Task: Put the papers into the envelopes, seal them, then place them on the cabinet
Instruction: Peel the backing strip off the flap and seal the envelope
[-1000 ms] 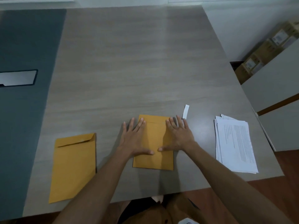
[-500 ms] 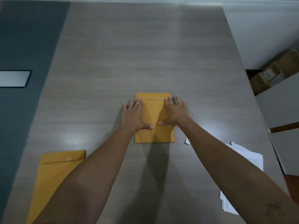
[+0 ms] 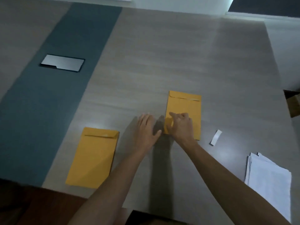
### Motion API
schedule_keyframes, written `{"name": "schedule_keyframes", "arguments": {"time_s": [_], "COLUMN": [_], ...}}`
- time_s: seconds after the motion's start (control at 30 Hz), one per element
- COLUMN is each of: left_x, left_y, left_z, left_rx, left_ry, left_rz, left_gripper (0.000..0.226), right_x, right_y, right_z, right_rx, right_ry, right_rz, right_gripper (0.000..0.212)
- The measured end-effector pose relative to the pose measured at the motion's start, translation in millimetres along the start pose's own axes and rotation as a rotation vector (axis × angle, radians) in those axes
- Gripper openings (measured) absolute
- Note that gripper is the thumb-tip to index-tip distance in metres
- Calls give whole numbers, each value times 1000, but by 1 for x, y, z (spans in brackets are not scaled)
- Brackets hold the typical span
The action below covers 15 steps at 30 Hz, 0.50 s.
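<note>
While both bare forearms reach out over the grey wood-grain table [image 3: 178, 54], the scene reads as follows.

Right hand: the right hand [image 3: 182, 125] lies on the lower left part of the yellow-brown paper envelope with its flap folded down [image 3: 185, 106]; its fingers are curled and its thumb sits at the envelope's left edge, which looks slightly lifted there, so it seems to pinch that edge, though blur keeps this from being certain.

Left hand: the left hand [image 3: 146, 132] rests flat on the table just left of that envelope, fingers straight and together, thumb pointing toward the right hand; it holds nothing.

Held envelope: it lies flat near the middle of the table, flap end away from the person.

Second envelope: a second yellow-brown paper envelope [image 3: 94, 158] lies near the table's front edge, left of both hands and well apart from the first, its flap also folded down.

Papers: a stack of white printed paper sheets [image 3: 269, 184] sits at the right front of the table, untouched.

Strip: a small white paper strip [image 3: 215, 137] lies between the held envelope and the stack, touching neither.

Table inset: a silver rectangular plate [image 3: 62, 64] is set into the dark blue-grey band [image 3: 48, 111] running along the table's left side.
</note>
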<state>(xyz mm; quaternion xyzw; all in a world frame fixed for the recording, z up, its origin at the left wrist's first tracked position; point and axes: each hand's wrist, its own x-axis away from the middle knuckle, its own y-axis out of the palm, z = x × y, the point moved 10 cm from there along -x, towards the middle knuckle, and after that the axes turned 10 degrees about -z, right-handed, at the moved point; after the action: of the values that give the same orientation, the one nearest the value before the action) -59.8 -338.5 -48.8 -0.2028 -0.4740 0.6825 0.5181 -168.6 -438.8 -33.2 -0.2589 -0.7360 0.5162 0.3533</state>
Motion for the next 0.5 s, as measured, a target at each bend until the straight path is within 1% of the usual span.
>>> {"name": "schedule_keyframes", "arguments": {"time_s": [0.07, 0.1, 0.17, 0.23, 0.3, 0.4, 0.43, 0.5], "left_x": [41, 61, 105, 145, 174, 205, 211, 219], "left_y": [-24, -36, -59, -72, -73, -65, -60, -51], "left_z": [-36, -53, -90, -132, -175, -230, -241, -251], "left_rx": [11, 2, -12, 9, 20, 21, 15, -11], "left_ry": [-69, -94, -161, -272, -420, -623, -658, -660], "left_rz": [108, 179, 323, 384, 346, 199, 141, 65], "left_gripper": [66, 61, 53, 50, 54, 76, 84, 94], "right_x": [17, 25, 43, 59, 70, 82, 85, 89], "right_y": [15, 26, 55, 87, 107, 122, 125, 133], "right_z": [-46, -67, -102, -131, -156, -182, -188, -200], "right_rx": [-83, -158, -349, -475, -534, -588, -603, -646], "right_ry": [-55, -63, -22, 58, 111, 217, 257, 292], "right_rz": [-21, -62, -190, -312, -366, -379, -386, -394], "right_gripper": [43, 41, 39, 39, 45, 50, 48, 40]}}
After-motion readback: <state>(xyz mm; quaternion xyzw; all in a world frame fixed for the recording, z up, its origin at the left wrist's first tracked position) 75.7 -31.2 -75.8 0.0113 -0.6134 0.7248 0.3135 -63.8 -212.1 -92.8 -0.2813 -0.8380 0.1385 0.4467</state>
